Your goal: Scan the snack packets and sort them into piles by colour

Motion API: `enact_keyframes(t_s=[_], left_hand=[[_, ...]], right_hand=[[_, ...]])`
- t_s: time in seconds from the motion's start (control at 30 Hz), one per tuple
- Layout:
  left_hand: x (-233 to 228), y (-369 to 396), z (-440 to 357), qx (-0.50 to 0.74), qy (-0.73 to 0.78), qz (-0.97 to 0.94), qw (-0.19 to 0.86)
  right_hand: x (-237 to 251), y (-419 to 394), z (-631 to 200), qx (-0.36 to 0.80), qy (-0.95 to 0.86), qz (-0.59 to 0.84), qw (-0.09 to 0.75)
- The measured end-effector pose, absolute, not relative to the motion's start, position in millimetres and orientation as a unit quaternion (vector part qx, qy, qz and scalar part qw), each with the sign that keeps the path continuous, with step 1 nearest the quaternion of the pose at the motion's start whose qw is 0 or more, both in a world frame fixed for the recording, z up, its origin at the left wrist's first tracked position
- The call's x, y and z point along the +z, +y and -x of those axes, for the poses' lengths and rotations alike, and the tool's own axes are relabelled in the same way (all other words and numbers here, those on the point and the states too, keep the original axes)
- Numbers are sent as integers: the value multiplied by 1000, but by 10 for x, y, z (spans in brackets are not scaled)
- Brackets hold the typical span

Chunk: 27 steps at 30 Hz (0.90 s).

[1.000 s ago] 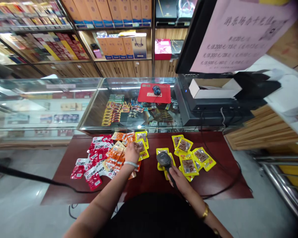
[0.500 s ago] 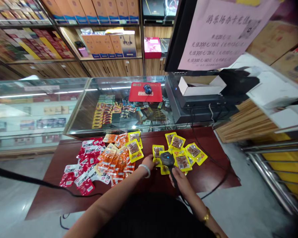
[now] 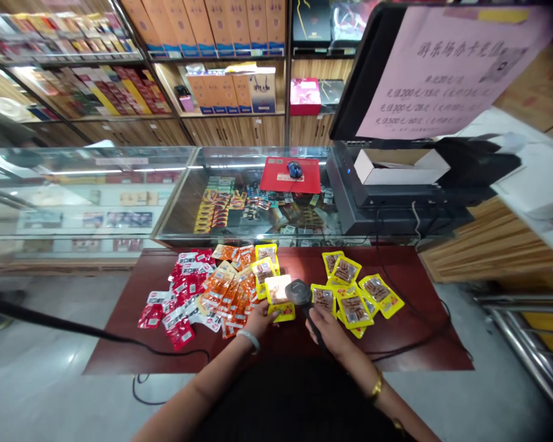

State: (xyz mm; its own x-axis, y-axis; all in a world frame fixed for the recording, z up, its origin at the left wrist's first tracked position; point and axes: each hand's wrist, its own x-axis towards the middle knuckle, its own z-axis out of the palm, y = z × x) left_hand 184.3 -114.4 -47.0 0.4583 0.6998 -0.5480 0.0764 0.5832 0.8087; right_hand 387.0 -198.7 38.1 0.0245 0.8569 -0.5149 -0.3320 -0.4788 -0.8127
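Lit packet: A yellow packet (image 3: 282, 312) lies tilted near the middle of the desk (image 3: 129, 307), its upper part whitened by glare below the scanner's left side.
Left hand: The left hand (image 3: 260, 320) has its fingers pinched on the packet's lower left corner, most of the pack reaching up and away from them.
Right hand: The right hand (image 3: 325, 325) has its fingers wrapped around the handle of a dark handheld scanner (image 3: 298, 291). The scanner head overlaps the packet's right edge in view; whether it touches cannot be told.
Glare risk: The bright patch washes out the print and, on glossy film, could spoil a reading; a slight tilt of the pack might ease it.
Mix-up risk: Yellow packets (image 3: 263, 270) sit against the upper left of the held one, and a matching yellow pile (image 3: 356, 309) lies just right of the scanner. Look-alikes this near could cause one to be counted twice or missed.
Snag risk: Orange pouches (image 3: 230, 291) spread close to the left wrist, red packets (image 3: 191, 282) beyond them; a low sweep of the forearm could drag the loose stack apart.
Grip risk: A corner hold on slick wrapping could let the pack swivel.
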Motion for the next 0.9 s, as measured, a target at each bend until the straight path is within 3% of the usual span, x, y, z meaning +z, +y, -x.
enact_keyframes(t_s=[0.13, 0.27, 0.37, 0.47, 0.67, 0.9], left_hand=[[-297, -1121, -1638, 147, 568, -481, 652], [-31, -1040, -1401, -35, 667, -647, 368], [113, -976, -1376, -121, 663, -696, 247], [122, -936, -1628, -114, 632, -720, 262], [-175, -1007, -2717, -59, 516, -695, 497], [-314, -1107, -3375, -71, 556, -672, 485]], right_hand=[[306, -2039, -3845, 664, -245, 556, 437], [263, -2182, -3891, 652, -221, 582, 432], [256, -2279, -3946, 651, -192, 594, 433], [267, -2350, -4003, 645, -159, 602, 443], [285, -2480, -4146, 629, -100, 608, 474], [250, -2665, -4330, 581, -69, 625, 517]])
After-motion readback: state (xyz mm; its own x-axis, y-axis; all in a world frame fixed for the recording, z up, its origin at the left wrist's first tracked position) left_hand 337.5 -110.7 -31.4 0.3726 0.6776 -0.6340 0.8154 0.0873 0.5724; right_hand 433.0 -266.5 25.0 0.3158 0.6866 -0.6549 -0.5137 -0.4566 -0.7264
